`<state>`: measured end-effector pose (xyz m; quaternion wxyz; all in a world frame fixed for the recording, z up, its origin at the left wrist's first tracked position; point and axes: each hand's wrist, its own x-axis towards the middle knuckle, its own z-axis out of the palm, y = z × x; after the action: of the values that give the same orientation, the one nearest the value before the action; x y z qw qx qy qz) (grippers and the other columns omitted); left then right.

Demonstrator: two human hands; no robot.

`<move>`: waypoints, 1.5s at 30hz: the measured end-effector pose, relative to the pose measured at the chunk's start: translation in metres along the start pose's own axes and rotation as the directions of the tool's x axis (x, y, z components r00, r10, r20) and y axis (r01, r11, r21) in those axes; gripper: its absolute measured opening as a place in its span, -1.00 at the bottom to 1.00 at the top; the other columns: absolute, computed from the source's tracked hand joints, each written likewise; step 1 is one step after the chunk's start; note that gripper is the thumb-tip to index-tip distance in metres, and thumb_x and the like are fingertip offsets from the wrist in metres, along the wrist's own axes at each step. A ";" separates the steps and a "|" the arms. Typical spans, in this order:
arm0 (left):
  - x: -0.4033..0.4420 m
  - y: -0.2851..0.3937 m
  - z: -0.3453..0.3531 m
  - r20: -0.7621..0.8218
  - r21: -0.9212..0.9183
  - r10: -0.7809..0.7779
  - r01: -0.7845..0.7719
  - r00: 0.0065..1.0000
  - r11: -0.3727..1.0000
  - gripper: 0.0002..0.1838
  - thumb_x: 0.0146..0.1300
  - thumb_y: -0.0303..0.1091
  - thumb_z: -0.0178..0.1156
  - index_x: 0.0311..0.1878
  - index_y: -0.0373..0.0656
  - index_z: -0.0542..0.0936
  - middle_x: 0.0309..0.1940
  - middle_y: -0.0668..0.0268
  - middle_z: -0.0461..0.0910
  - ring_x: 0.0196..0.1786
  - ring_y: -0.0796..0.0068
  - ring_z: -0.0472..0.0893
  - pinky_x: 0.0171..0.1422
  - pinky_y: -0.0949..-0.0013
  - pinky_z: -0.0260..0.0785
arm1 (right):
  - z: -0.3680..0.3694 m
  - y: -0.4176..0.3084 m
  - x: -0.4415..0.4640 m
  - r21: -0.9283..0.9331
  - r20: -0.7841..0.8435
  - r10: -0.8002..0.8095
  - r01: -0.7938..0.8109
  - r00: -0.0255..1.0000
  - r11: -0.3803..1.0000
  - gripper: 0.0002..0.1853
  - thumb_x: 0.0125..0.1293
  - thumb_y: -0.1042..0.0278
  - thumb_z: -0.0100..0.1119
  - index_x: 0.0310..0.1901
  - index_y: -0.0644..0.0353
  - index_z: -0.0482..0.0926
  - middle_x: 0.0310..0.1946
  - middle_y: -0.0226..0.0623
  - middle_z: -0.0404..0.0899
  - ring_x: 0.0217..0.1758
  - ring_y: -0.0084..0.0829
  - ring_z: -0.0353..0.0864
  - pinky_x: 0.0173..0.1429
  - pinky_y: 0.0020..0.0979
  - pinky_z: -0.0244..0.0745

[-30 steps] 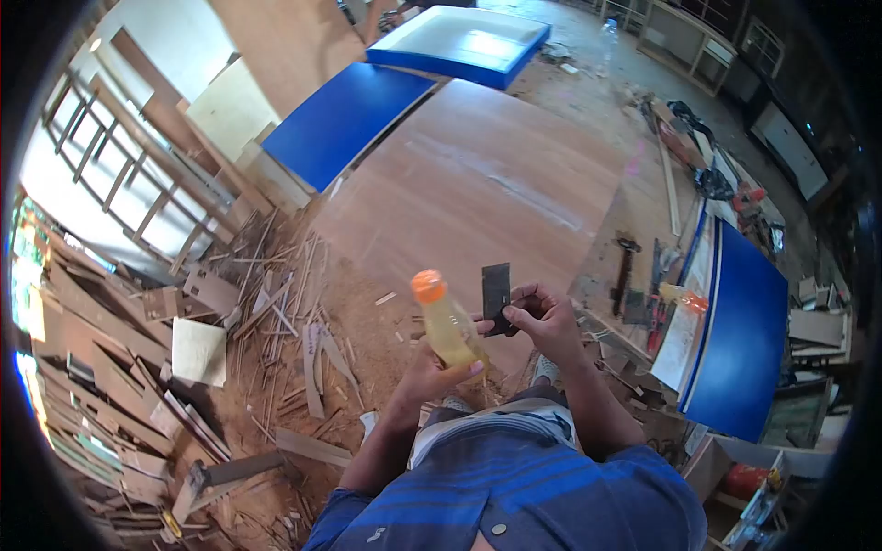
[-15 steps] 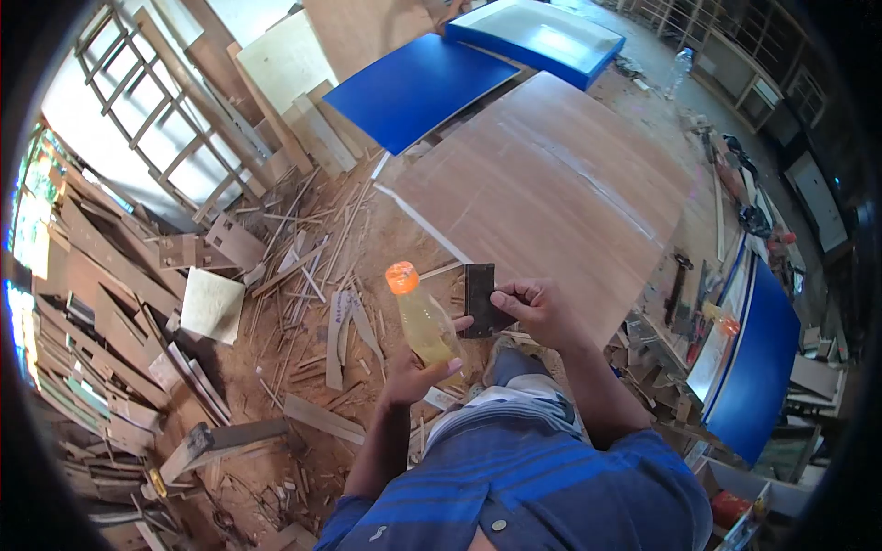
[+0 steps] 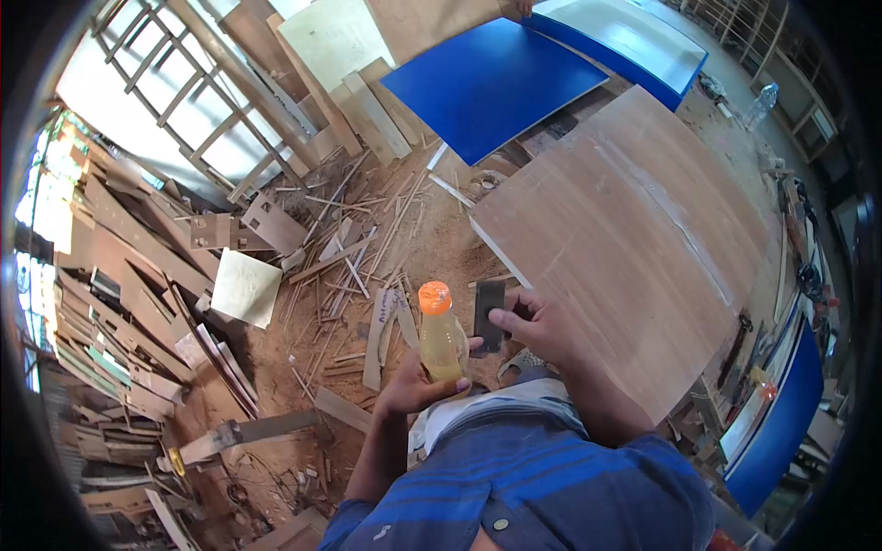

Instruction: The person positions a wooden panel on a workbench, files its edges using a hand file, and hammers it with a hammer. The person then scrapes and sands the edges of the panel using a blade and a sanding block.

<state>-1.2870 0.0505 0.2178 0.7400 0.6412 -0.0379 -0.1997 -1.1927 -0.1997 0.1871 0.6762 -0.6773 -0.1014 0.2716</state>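
Note:
My left hand (image 3: 412, 386) is wrapped round the lower part of a clear plastic bottle (image 3: 443, 342) with an orange cap (image 3: 435, 297). The bottle stands nearly upright and has pale yellowish contents. Just right of it, my right hand (image 3: 544, 329) pinches a thin dark rectangular plate (image 3: 490, 312) between thumb and fingers, its long side upright. A left fingertip reaches close to the plate's lower left edge; whether it touches, I cannot tell. Both things are in front of my body, over the debris-strewn floor.
A large brown plywood sheet (image 3: 625, 239) lies ahead on the right. Behind it are a blue panel (image 3: 496, 83) and a blue-edged tray-like panel (image 3: 634, 41). Offcuts (image 3: 354, 257) litter the floor; boards (image 3: 138, 275) lean at left. Another blue panel (image 3: 781, 422) stands at right.
The view has turned left, so the surroundings sit further right and lower. Both hands keep their holds on the bottle and the dark plate; the bottle is now more upright.

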 end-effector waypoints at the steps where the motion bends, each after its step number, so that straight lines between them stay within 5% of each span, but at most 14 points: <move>1: 0.007 0.001 -0.013 0.037 -0.016 -0.051 0.052 0.998 0.999 -0.34 0.26 -0.26 0.53 0.38 -0.33 0.59 0.28 0.14 0.68 0.33 0.36 0.61 0.47 0.20 0.39 | 0.003 0.000 0.007 0.122 -0.058 -0.025 0.032 0.998 0.992 -0.79 0.55 0.33 0.35 0.04 0.29 0.71 -0.26 -0.44 0.70 -0.24 -0.62 0.63 -0.10 -0.47 0.58; 3: 0.016 -0.003 -0.044 0.081 -0.036 -0.090 0.093 0.993 0.995 -0.38 0.26 -0.27 0.51 0.35 -0.33 0.62 0.24 0.14 0.70 0.34 0.29 0.64 0.49 0.13 0.41 | 0.006 -0.004 0.021 0.336 -0.203 -0.073 0.140 0.976 0.932 -0.81 0.53 0.31 0.38 -0.03 0.28 0.72 -0.34 -0.50 0.66 -0.31 -0.67 0.59 -0.17 -0.49 0.55; 7: 0.053 0.010 -0.088 0.177 0.023 -0.017 0.013 0.984 1.000 -0.40 0.22 -0.31 0.50 0.32 -0.33 0.64 0.28 0.09 0.67 0.38 0.22 0.62 0.50 0.08 0.42 | 0.004 -0.004 0.034 0.203 -0.298 -0.109 0.174 0.948 0.964 -0.75 0.52 0.25 0.37 0.02 0.28 0.71 -0.28 -0.44 0.68 -0.23 -0.61 0.63 -0.12 -0.42 0.57; 8: 0.071 0.013 -0.093 0.227 0.108 0.114 -0.142 0.967 0.984 -0.39 0.17 -0.34 0.50 0.30 -0.35 0.65 0.36 0.04 0.61 0.42 0.17 0.58 0.51 0.06 0.42 | 0.006 0.005 0.038 0.128 -0.314 -0.126 0.173 0.941 0.977 -0.72 0.52 0.23 0.37 0.05 0.28 0.70 -0.26 -0.41 0.70 -0.20 -0.58 0.65 -0.10 -0.39 0.59; 12: 0.132 0.033 -0.086 0.414 -0.067 0.100 -0.079 0.905 0.995 -0.38 0.17 -0.47 0.49 0.34 -0.35 0.62 0.41 0.05 0.57 0.39 0.26 0.58 0.49 0.11 0.45 | 0.034 0.027 0.040 -0.038 -0.466 -0.136 0.133 0.875 0.990 -0.65 0.53 0.16 0.33 0.15 0.25 0.68 -0.18 -0.29 0.74 -0.10 -0.50 0.69 -0.02 -0.30 0.62; 15: 0.164 0.033 -0.080 0.518 0.086 -0.066 0.024 0.853 0.996 -0.32 0.19 -0.55 0.47 0.42 -0.34 0.54 0.37 0.10 0.62 0.34 0.38 0.61 0.44 0.21 0.48 | 0.057 -0.003 0.003 -0.056 -0.715 -0.040 -0.001 0.698 0.998 -0.62 0.52 0.13 0.35 0.18 0.22 0.68 -0.20 -0.25 0.74 -0.15 -0.50 0.69 -0.04 -0.33 0.62; 16: 0.172 0.030 -0.074 0.572 0.082 -0.066 0.023 0.818 0.996 -0.31 0.20 -0.55 0.48 0.43 -0.34 0.53 0.35 0.12 0.63 0.31 0.41 0.61 0.42 0.23 0.49 | 0.056 -0.002 -0.007 0.113 -0.729 0.092 -0.014 0.678 0.993 -0.62 0.46 0.18 0.44 0.17 0.24 0.69 -0.23 -0.34 0.75 -0.18 -0.54 0.70 -0.08 -0.38 0.62; 18: 0.184 0.025 -0.065 0.664 0.078 -0.069 0.023 0.745 0.997 -0.28 0.21 -0.55 0.49 0.46 -0.33 0.49 0.31 0.15 0.66 0.27 0.46 0.63 0.38 0.29 0.50 | 0.063 0.004 -0.032 0.139 -0.854 0.045 0.144 0.518 0.980 -0.64 0.40 0.28 0.51 0.13 0.26 0.69 -0.26 -0.40 0.74 -0.28 -0.61 0.65 -0.15 -0.45 0.60; 23: 0.180 0.029 -0.002 0.812 0.102 -0.165 0.142 0.559 0.985 -0.34 0.20 -0.55 0.50 0.38 -0.29 0.52 0.27 0.18 0.68 0.19 0.51 0.65 0.28 0.31 0.56 | 0.093 0.003 -0.101 0.200 -0.973 0.120 0.453 0.198 0.869 -0.67 0.36 0.50 0.53 0.10 0.36 0.68 -0.27 -0.29 0.78 -0.34 -0.57 0.74 -0.24 -0.50 0.69; 24: 0.174 0.028 0.012 0.827 0.113 -0.180 0.156 0.533 0.981 -0.34 0.20 -0.55 0.50 0.39 -0.29 0.52 0.27 0.18 0.68 0.18 0.51 0.65 0.27 0.30 0.56 | 0.097 0.003 -0.117 0.203 -0.975 0.144 0.418 0.168 0.886 -0.66 0.39 0.52 0.48 0.14 0.39 0.66 -0.24 -0.23 0.80 -0.28 -0.50 0.79 -0.20 -0.46 0.75; 33: 0.110 0.004 0.151 0.888 0.268 -0.295 0.124 0.353 0.955 -0.32 0.17 -0.52 0.51 0.39 -0.34 0.53 0.22 0.12 0.71 0.21 0.32 0.71 0.32 0.21 0.58 | 0.121 0.039 -0.270 0.163 -0.974 0.029 0.606 0.224 0.779 -0.68 0.64 0.35 0.20 0.22 0.43 0.63 -0.09 -0.20 0.80 0.02 -0.42 0.81 0.17 -0.36 0.77; 39: 0.040 -0.061 0.301 0.911 0.258 -0.302 0.184 0.280 0.948 -0.29 0.13 -0.51 0.53 0.38 -0.34 0.52 0.25 0.02 0.69 0.28 0.19 0.70 0.39 0.10 0.57 | 0.106 0.118 -0.429 0.201 -0.980 0.184 0.458 0.083 0.866 -0.63 0.69 0.24 0.12 0.24 0.43 0.61 -0.16 -0.15 0.81 -0.13 -0.36 0.85 0.07 -0.32 0.80; 45: -0.030 -0.099 0.426 0.940 0.234 -0.275 0.206 0.203 0.950 -0.29 0.20 -0.54 0.52 0.42 -0.26 0.48 0.37 0.01 0.62 0.38 0.25 0.63 0.46 0.11 0.50 | 0.088 0.138 -0.571 0.209 -0.905 0.395 0.647 -0.156 0.734 -0.59 0.66 0.09 0.19 0.06 0.38 0.68 -0.26 -0.13 0.79 -0.28 -0.36 0.83 -0.19 -0.37 0.73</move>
<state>-1.4719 -0.3468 0.2031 0.5012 0.4014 -0.3882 -0.6610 -1.7436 -0.4210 0.1899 0.7135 -0.3304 0.4691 -0.4020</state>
